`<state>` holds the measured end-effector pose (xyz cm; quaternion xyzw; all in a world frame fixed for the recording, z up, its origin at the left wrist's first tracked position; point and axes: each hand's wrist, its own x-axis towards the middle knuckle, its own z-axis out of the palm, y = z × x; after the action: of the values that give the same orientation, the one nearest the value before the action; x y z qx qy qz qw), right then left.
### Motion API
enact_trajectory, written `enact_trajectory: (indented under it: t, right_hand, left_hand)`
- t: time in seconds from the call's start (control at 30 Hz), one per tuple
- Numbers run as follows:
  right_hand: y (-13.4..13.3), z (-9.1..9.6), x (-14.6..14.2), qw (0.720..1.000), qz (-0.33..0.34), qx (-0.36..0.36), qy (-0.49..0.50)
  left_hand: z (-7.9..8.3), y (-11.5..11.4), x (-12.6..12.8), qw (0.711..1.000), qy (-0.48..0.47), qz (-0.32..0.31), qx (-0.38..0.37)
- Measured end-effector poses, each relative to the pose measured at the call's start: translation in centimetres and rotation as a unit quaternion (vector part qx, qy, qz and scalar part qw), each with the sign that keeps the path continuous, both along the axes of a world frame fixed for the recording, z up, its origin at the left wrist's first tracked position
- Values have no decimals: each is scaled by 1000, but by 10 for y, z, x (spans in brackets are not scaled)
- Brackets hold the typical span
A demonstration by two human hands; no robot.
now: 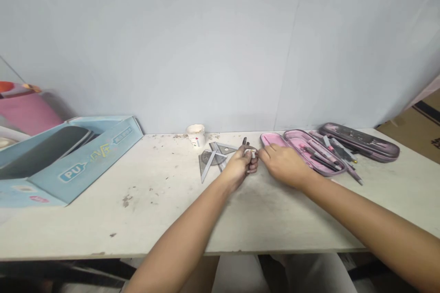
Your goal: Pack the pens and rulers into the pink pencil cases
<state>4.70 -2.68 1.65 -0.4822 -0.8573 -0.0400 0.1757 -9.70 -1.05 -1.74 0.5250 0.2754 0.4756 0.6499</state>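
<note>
A pink thing [29, 112] is at the far left. Next comes a blue box [99, 155] with the letters PU on its side and a long dark thing [51, 149] inside. A paper cup [196, 136] stands near the wall [213, 46]. Just right of it, some clear rulers [208, 163] lie on the table [165, 210].

Then comes the left hand [240, 165]. Its fingers are curled in around a small pale thing [253, 153], which sits at the fingertips, between the two hands. A dark stick [244, 141] pokes up just past these fingers. The right hand [284, 163] has its fingers bunched up, right next to the pale thing. I cannot tell if they grip it too.

Right of that, a pink pencil case [311, 151] lies open with pens [321, 158] in it. A dark case [360, 141] lies behind, and a brown box [412, 130] is last.
</note>
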Motion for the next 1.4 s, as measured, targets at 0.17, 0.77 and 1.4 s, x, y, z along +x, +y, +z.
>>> enact_trajectory:
  t: [0.17,0.77,1.4]
  right_hand:
    - [16,-7,2,932,11,-287,220]
    - [27,-37,22,938,-41,-161,304]
    - [16,-43,28,916,36,-131,379]
  left_hand:
    - [0,0,-4,991,83,31,102]
    - [-5,7,-6,993,43,106,21]
    - [-5,-4,6,996,-80,15,-44]
